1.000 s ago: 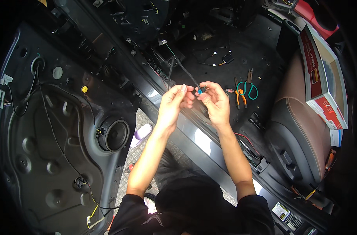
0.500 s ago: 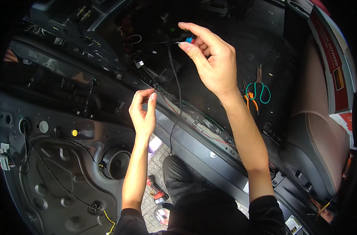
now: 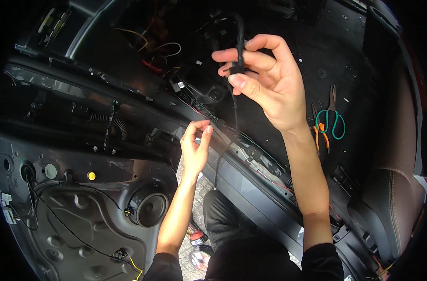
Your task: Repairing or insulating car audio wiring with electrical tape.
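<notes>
My right hand (image 3: pixel 283 89) is raised over the dark car floor. Its thumb and fingers close on a black wrapped cable (image 3: pixel 240 40) with a small dark block-shaped end, probably a connector, at the thumb. The cable loops above the hand; a thinner dark length (image 3: pixel 236 114) hangs below. Lower and to the left, my left hand (image 3: pixel 195 149) hovers by the door sill (image 3: pixel 246 175). Its thumb and index finger nearly meet; anything between them is too small to make out. Wires (image 3: pixel 258 152) run along the uncovered sill channel just beyond.
Green-handled scissors (image 3: pixel 333 119) and orange-handled pliers (image 3: pixel 321 133) lie on the car floor. The stripped door panel (image 3: pixel 73 220) with a round speaker (image 3: pixel 151 208) stands open at left. A brown seat (image 3: pixel 391 154) is at right. A red power tool (image 3: pixel 196 234) rests on the paving.
My right hand has turned, and the black cable with its dark end now shows in it, where a small blue-and-red piece showed before. Both hands appear farther right as the view shifts.
</notes>
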A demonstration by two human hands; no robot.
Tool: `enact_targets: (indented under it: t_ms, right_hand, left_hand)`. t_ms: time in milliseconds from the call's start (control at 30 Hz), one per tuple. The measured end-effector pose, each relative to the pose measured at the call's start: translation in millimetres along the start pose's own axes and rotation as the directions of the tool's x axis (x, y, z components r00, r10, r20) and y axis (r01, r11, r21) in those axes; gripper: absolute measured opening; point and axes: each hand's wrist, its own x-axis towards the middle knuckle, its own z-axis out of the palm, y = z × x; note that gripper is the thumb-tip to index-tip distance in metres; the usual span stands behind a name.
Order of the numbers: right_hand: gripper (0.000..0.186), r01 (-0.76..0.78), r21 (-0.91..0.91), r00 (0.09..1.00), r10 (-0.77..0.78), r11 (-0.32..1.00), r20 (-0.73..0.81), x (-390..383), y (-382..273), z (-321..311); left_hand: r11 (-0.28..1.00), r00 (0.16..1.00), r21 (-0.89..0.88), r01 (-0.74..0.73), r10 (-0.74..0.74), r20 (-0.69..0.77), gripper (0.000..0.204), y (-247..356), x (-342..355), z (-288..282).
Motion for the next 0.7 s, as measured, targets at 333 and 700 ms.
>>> enact_targets:
  t_ms: [333,700]
  right_hand:
    - [0.025,-0.252,-0.122,0.968,0.247,0.960,-0.053,-44.1,8.0,-5.8]
    - [0.020,-0.086,-0.755,0.995,0.011,0.650,-0.104,-46.8,-27.1,-22.0]
  left_hand:
    - [0.953,0.963,-0.146,-0.267,0.258,-0.078,0.020,66.2,5.7,-3.1]
    - [0.737,0.994,-0.676,0.025,0.053,0.095,0.024,103.4,29.5,13.2]
